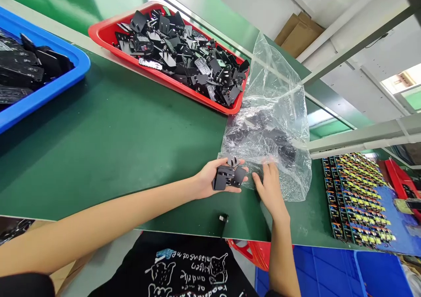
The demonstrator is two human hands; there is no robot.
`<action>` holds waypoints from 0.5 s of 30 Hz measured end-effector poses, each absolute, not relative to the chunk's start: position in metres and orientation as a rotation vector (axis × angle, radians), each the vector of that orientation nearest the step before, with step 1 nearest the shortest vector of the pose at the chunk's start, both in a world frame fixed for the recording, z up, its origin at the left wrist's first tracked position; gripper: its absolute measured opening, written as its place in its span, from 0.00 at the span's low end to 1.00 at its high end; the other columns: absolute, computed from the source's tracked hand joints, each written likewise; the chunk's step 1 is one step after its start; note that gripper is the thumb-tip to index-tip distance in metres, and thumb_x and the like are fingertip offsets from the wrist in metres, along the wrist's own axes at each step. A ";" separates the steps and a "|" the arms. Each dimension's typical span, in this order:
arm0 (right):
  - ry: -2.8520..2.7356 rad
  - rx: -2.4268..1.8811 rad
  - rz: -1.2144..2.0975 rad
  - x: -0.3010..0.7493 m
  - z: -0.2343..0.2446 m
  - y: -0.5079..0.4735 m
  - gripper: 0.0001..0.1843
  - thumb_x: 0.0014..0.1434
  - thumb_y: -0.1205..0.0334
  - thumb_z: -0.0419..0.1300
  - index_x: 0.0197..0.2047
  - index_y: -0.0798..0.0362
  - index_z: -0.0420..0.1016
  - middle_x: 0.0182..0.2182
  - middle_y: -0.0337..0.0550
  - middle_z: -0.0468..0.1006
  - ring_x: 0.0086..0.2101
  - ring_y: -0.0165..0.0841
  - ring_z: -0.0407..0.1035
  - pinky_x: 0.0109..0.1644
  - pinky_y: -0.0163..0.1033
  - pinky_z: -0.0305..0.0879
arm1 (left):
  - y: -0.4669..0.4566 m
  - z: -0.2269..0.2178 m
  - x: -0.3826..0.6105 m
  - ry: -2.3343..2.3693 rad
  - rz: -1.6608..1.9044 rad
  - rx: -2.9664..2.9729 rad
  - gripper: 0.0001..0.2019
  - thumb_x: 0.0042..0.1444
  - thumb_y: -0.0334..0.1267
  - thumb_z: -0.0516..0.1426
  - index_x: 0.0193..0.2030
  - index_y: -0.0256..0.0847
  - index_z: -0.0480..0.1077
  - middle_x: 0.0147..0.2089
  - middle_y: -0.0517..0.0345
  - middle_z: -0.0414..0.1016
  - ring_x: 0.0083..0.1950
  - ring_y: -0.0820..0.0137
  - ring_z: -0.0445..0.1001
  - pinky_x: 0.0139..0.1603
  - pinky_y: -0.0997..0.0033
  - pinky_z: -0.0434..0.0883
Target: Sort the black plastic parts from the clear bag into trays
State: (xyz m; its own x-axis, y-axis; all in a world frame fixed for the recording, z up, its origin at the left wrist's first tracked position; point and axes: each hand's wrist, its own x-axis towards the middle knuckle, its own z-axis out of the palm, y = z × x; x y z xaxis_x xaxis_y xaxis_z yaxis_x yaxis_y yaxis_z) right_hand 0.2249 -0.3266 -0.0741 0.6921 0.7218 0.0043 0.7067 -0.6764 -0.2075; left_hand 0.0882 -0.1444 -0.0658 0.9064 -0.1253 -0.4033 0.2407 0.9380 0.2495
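Note:
My left hand [210,181] lies palm up on the green table [115,135] and cups several small black plastic parts [228,176]. Its fingers curl round them. My right hand [270,187] rests just to the right, fingers stretched flat at the mouth of a clear plastic bag [272,126]. More black parts show through the bag's film. A single black part [223,218] lies near the table's front edge, below my left hand.
A red tray [101,32] heaped with black parts stands at the back. A blue bin [66,80] with black pieces sits at the left. Racks of circuit boards [358,196] lie to the right, below the table. Blue and red crates [322,266] stand underneath.

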 end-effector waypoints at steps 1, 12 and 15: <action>-1.171 -2.721 0.043 0.232 -0.076 -0.323 0.32 0.67 0.50 0.43 0.68 0.59 0.48 0.66 0.61 0.48 0.64 0.52 0.44 0.62 0.63 0.50 | -0.144 -0.065 0.088 0.394 -0.193 0.305 0.21 0.64 0.41 0.44 0.56 0.36 0.67 0.58 0.43 0.70 0.53 0.55 0.74 0.47 0.52 0.73; -1.289 -2.474 -0.088 0.299 -0.077 -0.292 0.19 0.61 0.61 0.48 0.47 0.61 0.74 0.47 0.58 0.75 0.50 0.46 0.67 0.56 0.53 0.61 | -0.144 -0.067 0.090 0.375 -0.201 0.372 0.20 0.61 0.40 0.47 0.57 0.38 0.67 0.59 0.44 0.69 0.54 0.56 0.73 0.50 0.50 0.72; -1.283 -2.420 -0.073 0.281 -0.073 -0.297 0.16 0.61 0.62 0.48 0.40 0.57 0.76 0.38 0.53 0.78 0.40 0.42 0.71 0.46 0.48 0.68 | -0.144 -0.065 0.089 0.392 -0.196 0.390 0.20 0.61 0.40 0.48 0.58 0.39 0.66 0.59 0.44 0.70 0.54 0.56 0.73 0.50 0.50 0.72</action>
